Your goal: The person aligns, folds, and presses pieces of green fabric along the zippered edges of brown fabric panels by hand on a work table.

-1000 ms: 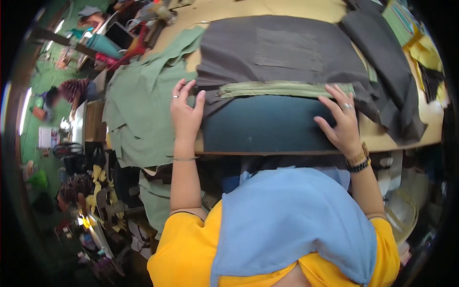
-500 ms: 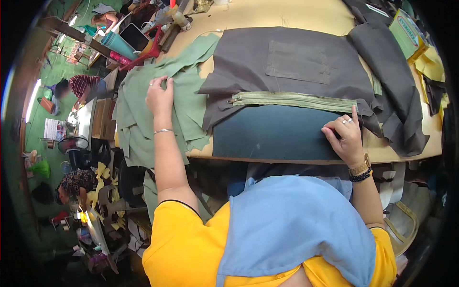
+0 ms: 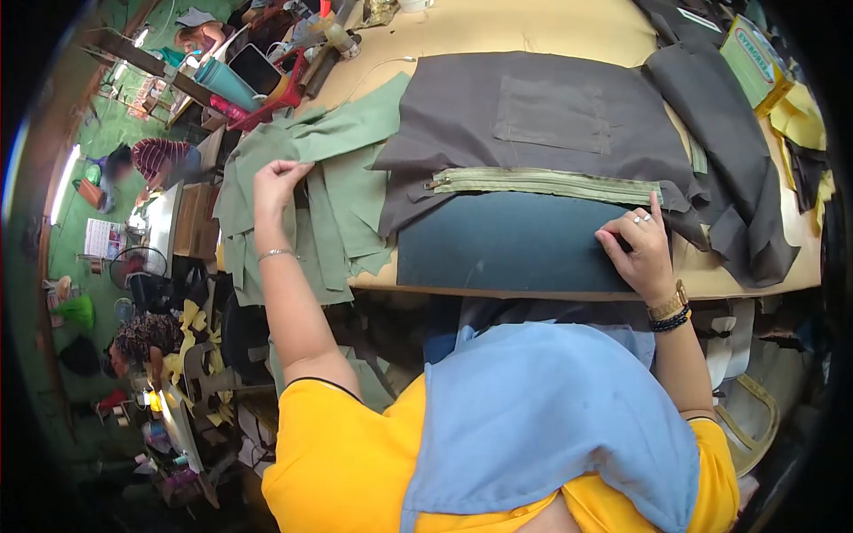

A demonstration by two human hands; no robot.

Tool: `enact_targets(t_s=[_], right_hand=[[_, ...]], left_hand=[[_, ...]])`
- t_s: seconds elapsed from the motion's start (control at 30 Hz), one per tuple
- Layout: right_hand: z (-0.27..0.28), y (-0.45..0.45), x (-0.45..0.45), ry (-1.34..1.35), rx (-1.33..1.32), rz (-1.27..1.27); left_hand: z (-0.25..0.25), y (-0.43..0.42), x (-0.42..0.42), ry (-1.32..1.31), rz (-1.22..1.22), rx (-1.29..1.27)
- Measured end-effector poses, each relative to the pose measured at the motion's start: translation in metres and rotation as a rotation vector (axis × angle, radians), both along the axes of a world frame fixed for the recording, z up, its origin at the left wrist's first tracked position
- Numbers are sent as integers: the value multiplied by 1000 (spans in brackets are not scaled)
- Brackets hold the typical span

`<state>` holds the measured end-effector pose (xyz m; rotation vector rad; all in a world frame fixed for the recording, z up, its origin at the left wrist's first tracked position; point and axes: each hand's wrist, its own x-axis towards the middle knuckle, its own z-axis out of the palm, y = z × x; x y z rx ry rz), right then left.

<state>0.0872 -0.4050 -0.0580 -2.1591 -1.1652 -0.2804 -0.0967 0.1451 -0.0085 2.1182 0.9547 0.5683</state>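
Shifting since the earlier frame, the left hand (image 3: 274, 191) is now reaching farther toward the left edge of the table (image 3: 569, 27), over loose green cloth pieces (image 3: 360, 195) that are covering its near left corner; thumb and fingers are pinching together, seemingly gripping an edge of the top piece, which is now folding over toward the far edge. Meanwhile the right hand (image 3: 647, 253) is staying by the right end of a pale green zipper (image 3: 546, 184), its index finger extending onto it and the others curling; whether they are holding anything is not showing. That zipper is lying parallel to the near edge, between dark cloth (image 3: 444, 107) bearing a rectangular patch (image 3: 551, 120) and a black board (image 3: 498, 244). Judging progress, zipper and patch are already lying flat in place, while the green pieces are remaining unjoined; whether stitching is securing the zipper is impossible to tell
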Motion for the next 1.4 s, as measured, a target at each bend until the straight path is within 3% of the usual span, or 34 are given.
enact_targets(t_s=[0.17,0.27,0.33,0.37,0.43,0.5,0.67,0.7,0.8,0.83,0.9,1.0,1.03,1.07,1.13,1.17,1.27,1.4], right_hand=[[2,1,-1,-4,-4,-2],[2,-1,-1,8,-12,0],[0,0,0,7,-6,-3],[0,0,0,18,-4,2],[0,-1,0,34,-5,-2],[2,-1,0,33,-12,2],[-1,-2,1,26,-22,-8],[0,-4,1,35,-58,-5],[10,8,-10,125,166,74],[17,15,-15,284,286,188],[46,36,-30,332,386,407],[83,70,-47,409,538,782],[85,80,-53,470,559,924],[96,76,-57,746,401,1034],[96,80,-61,934,190,1158],[96,78,-64,986,249,1125],[91,58,-52,900,207,968],[115,6,-23,673,176,753]], left_hand=[[14,-1,-17,166,144,-151],[1,18,-22,-475,383,-127],[10,41,-32,-565,504,173],[15,61,-37,-769,492,151],[58,31,-25,-1044,500,105],[103,1,-21,-1147,287,-31],[182,-160,9,-1046,275,-83],[182,-157,1,-1026,172,-20],[169,-166,-5,-931,-556,-583],[166,-174,-6,-869,-795,-767],[161,-193,-3,-693,-1273,-1124],[152,-236,25,-275,-1673,-1423],[149,-245,29,-202,-1715,-1456],[146,-246,23,-232,-1695,-1465],[143,-247,14,-294,-1666,-1469],[145,-238,4,-404,-1611,-1423],[148,-197,-30,-718,-1412,-1253],[135,-125,-71,-787,-1367,-1129]])
